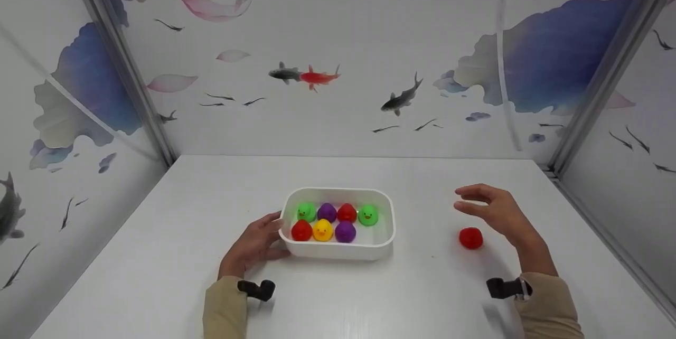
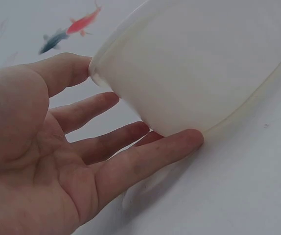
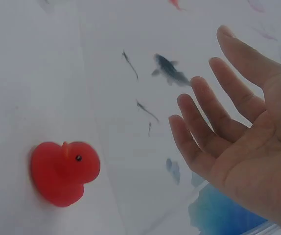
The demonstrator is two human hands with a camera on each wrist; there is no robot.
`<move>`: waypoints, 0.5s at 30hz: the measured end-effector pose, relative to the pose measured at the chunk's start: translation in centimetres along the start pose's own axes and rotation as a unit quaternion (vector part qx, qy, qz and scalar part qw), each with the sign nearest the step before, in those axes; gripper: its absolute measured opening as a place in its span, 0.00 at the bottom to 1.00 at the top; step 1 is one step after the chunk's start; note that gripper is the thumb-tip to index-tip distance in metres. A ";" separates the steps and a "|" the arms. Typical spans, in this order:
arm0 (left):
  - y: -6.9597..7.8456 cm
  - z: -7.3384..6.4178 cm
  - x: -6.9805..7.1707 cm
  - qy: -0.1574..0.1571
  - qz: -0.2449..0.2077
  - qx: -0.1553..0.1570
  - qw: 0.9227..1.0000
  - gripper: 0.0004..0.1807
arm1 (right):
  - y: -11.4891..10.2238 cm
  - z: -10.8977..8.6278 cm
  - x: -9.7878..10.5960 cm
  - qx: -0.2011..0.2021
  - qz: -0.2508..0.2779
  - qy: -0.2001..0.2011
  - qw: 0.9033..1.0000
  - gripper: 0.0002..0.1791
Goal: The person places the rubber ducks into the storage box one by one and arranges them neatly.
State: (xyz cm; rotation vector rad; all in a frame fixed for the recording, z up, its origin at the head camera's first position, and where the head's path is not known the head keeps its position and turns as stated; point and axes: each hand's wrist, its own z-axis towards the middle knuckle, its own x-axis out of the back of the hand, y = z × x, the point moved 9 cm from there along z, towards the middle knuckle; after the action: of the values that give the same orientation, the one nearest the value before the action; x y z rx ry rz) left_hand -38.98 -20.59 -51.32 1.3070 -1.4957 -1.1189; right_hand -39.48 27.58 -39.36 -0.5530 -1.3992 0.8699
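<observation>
A white plastic box (image 1: 338, 251) holds several small rubber ducks: green (image 1: 368, 215), purple (image 1: 345, 232), red (image 1: 301, 230) and yellow (image 1: 322, 230). At its left end is my left hand (image 1: 257, 241), fingers spread and fingertips touching the end wall. The left wrist view shows those fingers (image 2: 155, 152) nearly straight along the box's outer side (image 2: 194, 68). One red duck (image 1: 471, 238) is outside the box, on the table to its right. My right hand (image 1: 496, 212) hovers beyond that duck, fingers extended and holding nothing. In the right wrist view the same red duck (image 3: 64, 174) is apart from the fingertips.
The white table (image 1: 174, 223) meets printed wall panels (image 1: 338, 117) with fish and petals at the back and both sides. Metal posts (image 1: 124, 64) stand at the corners. Dark wrist-worn devices (image 1: 257, 290) sit at both sleeve cuffs.
</observation>
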 end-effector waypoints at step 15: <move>0.0 0.0 -0.1 0.007 0.006 -0.007 1.000 0.29 | 7.0 -0.7 -0.6 -0.116 0.010 -0.058 0.991 0.42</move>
State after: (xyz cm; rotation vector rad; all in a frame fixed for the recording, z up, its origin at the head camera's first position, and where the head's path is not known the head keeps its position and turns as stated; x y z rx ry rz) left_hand -38.96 -20.52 -51.29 1.2920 -1.4817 -1.1088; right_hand -40.12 31.33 -45.28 -0.7032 -1.6165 0.7700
